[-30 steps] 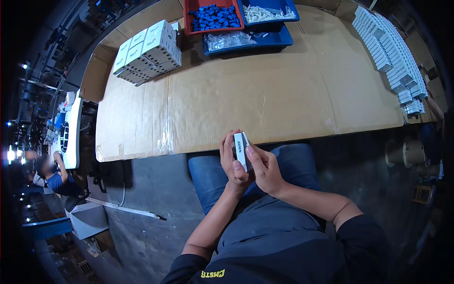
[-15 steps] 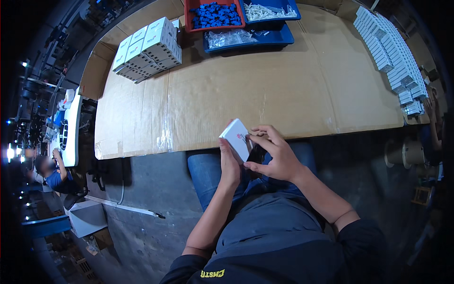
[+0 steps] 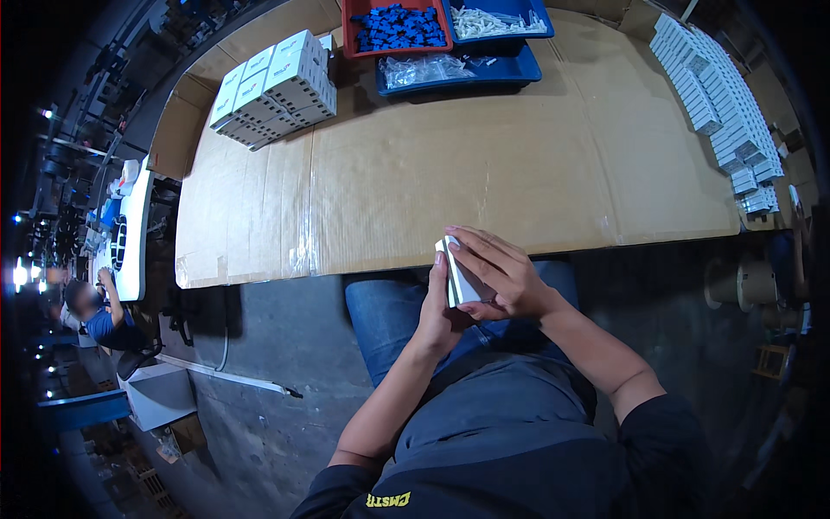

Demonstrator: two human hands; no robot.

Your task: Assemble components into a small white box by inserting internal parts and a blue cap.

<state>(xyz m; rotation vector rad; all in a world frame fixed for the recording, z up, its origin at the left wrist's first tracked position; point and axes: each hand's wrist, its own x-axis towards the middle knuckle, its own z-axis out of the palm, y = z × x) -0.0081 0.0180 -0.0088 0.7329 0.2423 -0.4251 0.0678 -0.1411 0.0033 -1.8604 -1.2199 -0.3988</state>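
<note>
A small white box [image 3: 461,281] is held between my two hands above my lap, just off the table's near edge. My left hand [image 3: 438,313] grips it from the left, with the thumb along its narrow side. Over the top and right side lies my right hand [image 3: 510,277], fingers bent around the box and thumb at its lower end. The box stands tilted, a thin dark line running along its narrow side. Most of its broad face is hidden under my right fingers.
Cardboard covers the table [image 3: 415,190]. Stacked white boxes [image 3: 277,86] stand at the far left. At the back are a red bin [image 3: 350,35] of blue pieces, a blue bin [image 3: 545,26] of white pieces and another blue bin [image 3: 519,78] with clear bags. Rows of small white boxes [image 3: 713,104] line the right.
The box has moved slightly right and turned, so its narrow side now shows. My right fingers have closed over its printed face.
</note>
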